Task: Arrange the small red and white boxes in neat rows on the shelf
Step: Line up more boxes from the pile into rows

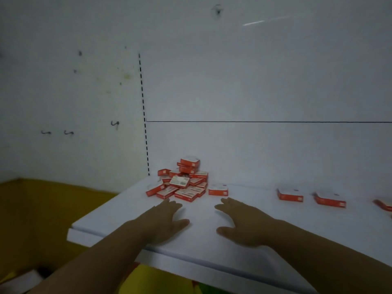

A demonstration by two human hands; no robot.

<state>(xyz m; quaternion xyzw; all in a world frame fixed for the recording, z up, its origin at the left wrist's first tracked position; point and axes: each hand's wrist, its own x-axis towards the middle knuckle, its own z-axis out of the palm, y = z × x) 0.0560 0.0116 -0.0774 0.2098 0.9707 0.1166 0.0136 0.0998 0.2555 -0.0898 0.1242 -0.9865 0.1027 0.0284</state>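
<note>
A loose pile of small red and white boxes (182, 182) lies at the back left of the white shelf (118, 217). One box (218, 189) sits alone just right of the pile. Further right, three more boxes lie spaced apart: one (289, 195), another (330, 200), and a third (384, 204) cut off by the frame edge. My left hand (167, 219) rests flat on the shelf just in front of the pile, fingers apart, holding nothing. My right hand (244, 221) lies flat beside it, fingertips close to the lone box, also holding nothing.
A white back panel rises behind the shelf, with a slotted upright (144, 115) at its left end. Left of that is a marked white wall with small hooks (69, 132). A yellow surface (42, 200) lies below to the left.
</note>
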